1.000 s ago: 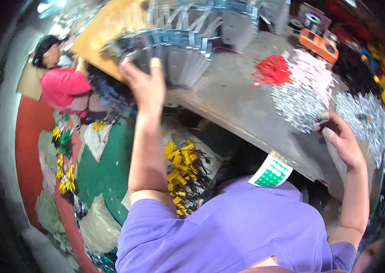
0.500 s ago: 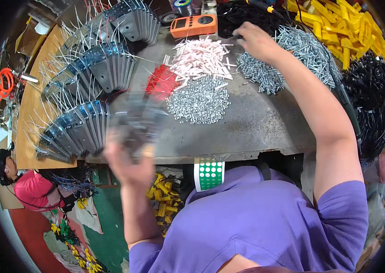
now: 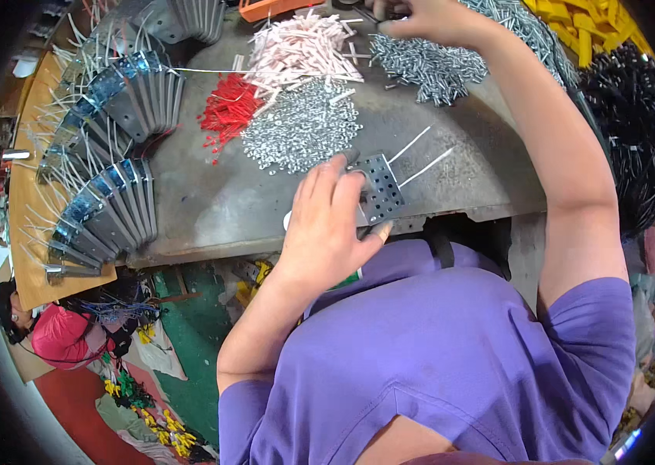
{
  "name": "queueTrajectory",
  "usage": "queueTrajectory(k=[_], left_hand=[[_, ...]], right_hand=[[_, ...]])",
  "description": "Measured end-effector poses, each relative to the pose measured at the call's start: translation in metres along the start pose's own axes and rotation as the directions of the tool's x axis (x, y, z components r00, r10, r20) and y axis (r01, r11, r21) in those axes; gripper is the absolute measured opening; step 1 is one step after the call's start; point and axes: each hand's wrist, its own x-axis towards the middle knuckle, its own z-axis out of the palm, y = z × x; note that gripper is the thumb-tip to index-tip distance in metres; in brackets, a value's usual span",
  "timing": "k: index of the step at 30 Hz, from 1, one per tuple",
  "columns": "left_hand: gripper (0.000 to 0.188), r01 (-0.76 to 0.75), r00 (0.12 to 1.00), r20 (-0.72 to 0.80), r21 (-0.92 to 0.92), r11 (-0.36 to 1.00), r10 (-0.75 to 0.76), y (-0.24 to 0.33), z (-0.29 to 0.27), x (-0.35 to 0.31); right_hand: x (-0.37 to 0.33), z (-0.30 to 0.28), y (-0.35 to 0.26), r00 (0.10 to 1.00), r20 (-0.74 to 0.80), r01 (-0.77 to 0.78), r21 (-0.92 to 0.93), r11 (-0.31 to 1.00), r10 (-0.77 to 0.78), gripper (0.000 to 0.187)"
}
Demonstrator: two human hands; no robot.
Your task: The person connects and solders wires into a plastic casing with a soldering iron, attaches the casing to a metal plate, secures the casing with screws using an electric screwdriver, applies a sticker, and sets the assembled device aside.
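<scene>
My left hand (image 3: 323, 225) is closed on a dark metal plate (image 3: 383, 188) with rows of round holes, held low over the table near its front edge. Two white wires (image 3: 426, 167) stick out from the plate's right side. At the top edge of the view, my right hand (image 3: 432, 19) has its fingers bent together among small dark pieces; what it grips I cannot make out. Just below that hand lies a heap of silver screws (image 3: 432, 68). Silver nuts (image 3: 300, 128) are piled beyond my left hand.
White sleeves (image 3: 304, 46) and red small parts (image 3: 228, 107) lie in heaps on the metal table (image 3: 203, 209). Grey wired plates (image 3: 114, 209) stand in rows at left. Black cables (image 3: 629, 147) and yellow pieces (image 3: 594, 23) fill the right. A person in pink (image 3: 64, 333) sits at far left.
My left hand has moved right with the plate from beside the grey rows to the table's front middle. My right hand is still at the dark pile. The whole view has shifted.
</scene>
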Motion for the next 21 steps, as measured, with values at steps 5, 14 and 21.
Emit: queueTrajectory(k=[5,14,21], left_hand=[[0.06,-0.071,0.994,-0.091,-0.156,0.985,0.057,-0.003,0.002,0.009],[0.07,-0.029,0.999,0.016,-0.222,0.975,0.033,0.006,0.01,0.036],[0.077,-0.183,0.972,0.137,-0.071,0.98,0.192,0.024,0.018,0.054]], right_hand=[[-0.096,-0.016,-0.013,0.937,0.279,-0.338,0.586,0.736,0.208,0.028],[-0.185,0.004,-0.033,0.989,0.117,-0.149,0.845,0.513,0.094,0.071],[-0.183,0.031,-0.068,0.991,0.015,-0.132,0.29,0.948,0.134,0.055]])
